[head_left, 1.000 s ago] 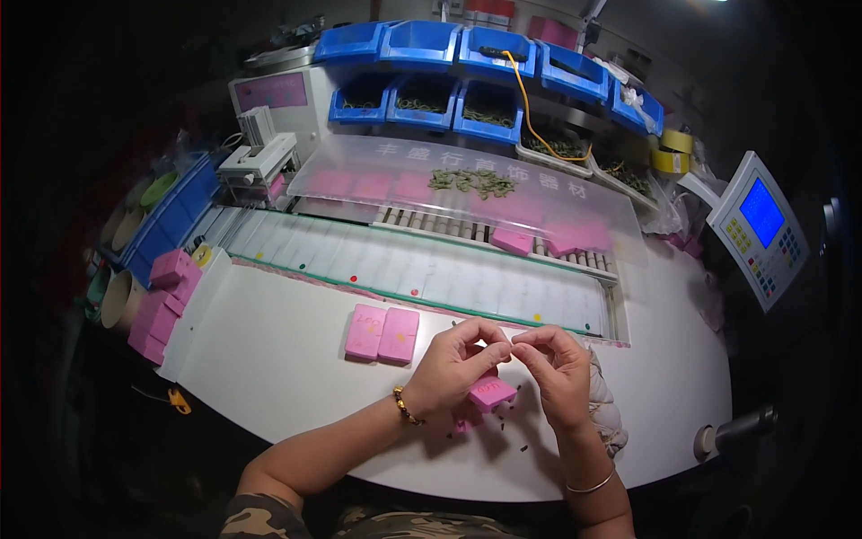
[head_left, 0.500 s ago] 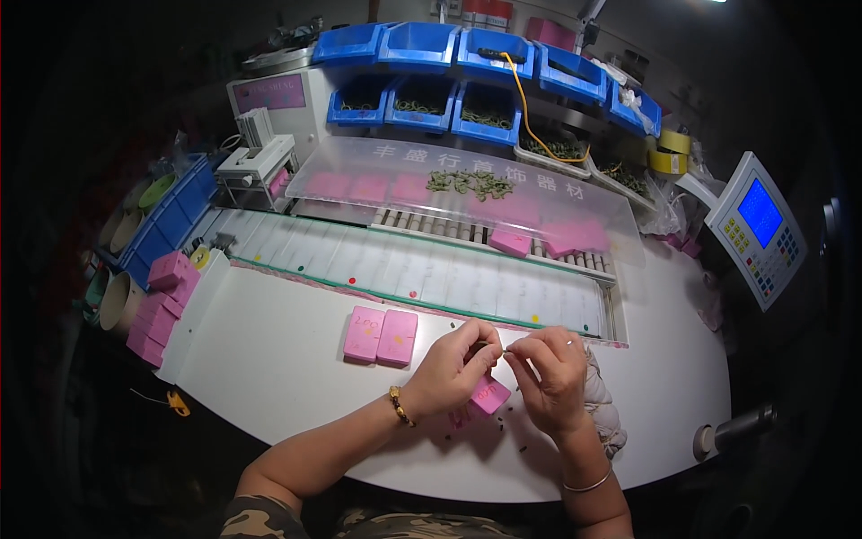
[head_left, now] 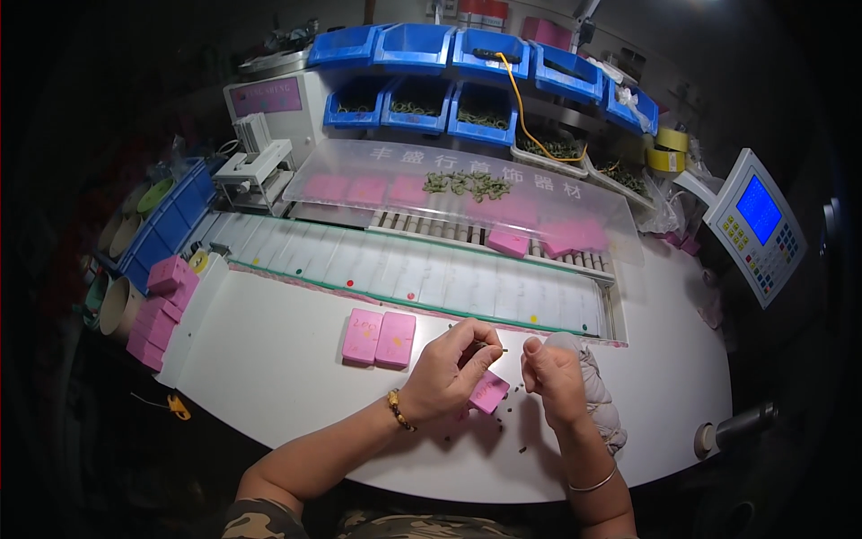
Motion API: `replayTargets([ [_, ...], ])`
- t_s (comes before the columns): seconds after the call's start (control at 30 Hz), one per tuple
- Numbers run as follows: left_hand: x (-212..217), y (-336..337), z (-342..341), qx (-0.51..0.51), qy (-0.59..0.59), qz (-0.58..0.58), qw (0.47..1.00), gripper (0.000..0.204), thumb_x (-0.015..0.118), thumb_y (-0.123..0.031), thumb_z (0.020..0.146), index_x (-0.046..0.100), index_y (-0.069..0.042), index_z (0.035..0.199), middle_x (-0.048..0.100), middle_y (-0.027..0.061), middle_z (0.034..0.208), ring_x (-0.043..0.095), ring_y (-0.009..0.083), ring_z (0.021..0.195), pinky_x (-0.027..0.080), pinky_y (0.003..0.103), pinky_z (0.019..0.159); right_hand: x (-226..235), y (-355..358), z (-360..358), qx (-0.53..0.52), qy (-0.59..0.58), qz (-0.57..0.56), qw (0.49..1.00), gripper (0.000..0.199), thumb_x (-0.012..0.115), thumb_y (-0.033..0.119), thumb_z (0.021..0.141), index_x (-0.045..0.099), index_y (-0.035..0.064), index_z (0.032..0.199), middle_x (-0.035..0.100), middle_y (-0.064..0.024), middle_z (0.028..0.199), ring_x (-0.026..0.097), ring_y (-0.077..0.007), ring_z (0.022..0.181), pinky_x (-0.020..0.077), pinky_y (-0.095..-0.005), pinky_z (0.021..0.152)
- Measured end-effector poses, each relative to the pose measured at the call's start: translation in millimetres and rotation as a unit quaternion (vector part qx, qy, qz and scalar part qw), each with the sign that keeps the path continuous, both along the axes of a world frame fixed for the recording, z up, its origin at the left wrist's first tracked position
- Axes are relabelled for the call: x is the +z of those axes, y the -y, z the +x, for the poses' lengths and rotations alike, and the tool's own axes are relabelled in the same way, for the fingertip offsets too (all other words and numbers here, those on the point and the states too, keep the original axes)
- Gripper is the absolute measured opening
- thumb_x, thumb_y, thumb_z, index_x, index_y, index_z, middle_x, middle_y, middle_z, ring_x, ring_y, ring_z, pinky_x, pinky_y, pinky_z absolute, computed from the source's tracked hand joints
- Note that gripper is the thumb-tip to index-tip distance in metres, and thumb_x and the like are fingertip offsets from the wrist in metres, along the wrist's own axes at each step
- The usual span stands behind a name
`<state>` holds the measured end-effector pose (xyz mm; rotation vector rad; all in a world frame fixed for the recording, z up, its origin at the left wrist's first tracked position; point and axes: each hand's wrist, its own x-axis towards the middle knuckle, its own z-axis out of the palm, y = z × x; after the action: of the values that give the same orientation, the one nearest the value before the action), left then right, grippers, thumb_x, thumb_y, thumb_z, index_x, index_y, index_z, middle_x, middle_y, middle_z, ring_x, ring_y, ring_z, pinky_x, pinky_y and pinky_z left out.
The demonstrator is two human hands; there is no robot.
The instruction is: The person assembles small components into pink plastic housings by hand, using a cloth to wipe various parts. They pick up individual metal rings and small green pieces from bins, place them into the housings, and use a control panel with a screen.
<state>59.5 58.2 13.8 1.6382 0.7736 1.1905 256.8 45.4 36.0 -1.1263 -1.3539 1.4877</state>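
Note:
My left hand [head_left: 452, 368] is closed in a pinch, and the thin end of a small dark greenish piece [head_left: 505, 350] sticks out past its fingertips. A short gap to the right, my right hand [head_left: 554, 382] is curled with thumb and fingers together; whatever it may hold is hidden. Under and between the hands sits a pink block [head_left: 489, 393] with red marks on top, partly covered by my left hand. Tiny dark bits [head_left: 523, 449] lie scattered on the white table around it. Beside my right wrist rests a bundled grey cloth [head_left: 603, 409].
Two pink blocks [head_left: 395, 340] lie left of my hands. Beyond runs a conveyor [head_left: 404, 274] under a clear cover bearing green pieces [head_left: 467, 185]. Blue bins [head_left: 417, 106] stand behind, a control panel [head_left: 759, 229] at right, stacked pink blocks [head_left: 160, 319] at left.
My right hand has drawn away from my left fingertips, slightly right and down, and its fingers have curled in. My left hand keeps its pinch in nearly the same place.

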Motion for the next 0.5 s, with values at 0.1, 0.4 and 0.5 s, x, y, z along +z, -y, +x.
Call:
replayTargets([
  [0.1, -2.8, -0.9, 4.5, 0.012, 0.015, 0.045, 0.999, 0.01, 0.059, -0.004, 0.094, 0.054, 0.0, 0.102, 0.057, 0.0052, 0.09, 0.054, 0.0084, 0.073, 0.047, 0.023, 0.065, -0.2, 1.0, -9.9, -0.009, 0.018, 0.085, 0.996, 0.033, 0.055, 0.03, 0.101, 0.057, 0.0049, 0.079, 0.048, 0.0048, 0.066, 0.037, -0.0022, 0.06, 0.0294, -0.0191, 0.053],
  [0.4, 6.9, 3.0, 4.7, 0.063, 0.034, 0.021, 0.997, 0.022, 0.065, 0.0, 0.088, 0.056, 0.0, 0.108, 0.059, 0.0073, 0.099, 0.064, 0.0109, 0.078, 0.053, 0.024, 0.068, -3.1, -0.2, -11.0, -0.008, -0.075, 0.085, 0.994, 0.012, 0.056, 0.017, 0.1, 0.056, 0.0055, 0.095, 0.048, 0.0064, 0.076, 0.038, -0.0015, 0.065, 0.0318, -0.0177, 0.057],
  [0.5, 5.5, 0.5, 1.7, 0.04, 0.033, -0.071, 0.996, 0.023, 0.066, -0.001, 0.089, 0.055, 0.001, 0.109, 0.06, 0.0061, 0.104, 0.066, 0.0107, 0.084, 0.055, 0.023, 0.071, -3.0, -0.7, -11.8, -0.051, -0.044, 0.137, 0.988, 0.01, 0.058, 0.014, 0.098, 0.056, 0.006, 0.092, 0.048, 0.0043, 0.074, 0.038, -0.0025, 0.061, 0.0305, -0.018, 0.055],
])
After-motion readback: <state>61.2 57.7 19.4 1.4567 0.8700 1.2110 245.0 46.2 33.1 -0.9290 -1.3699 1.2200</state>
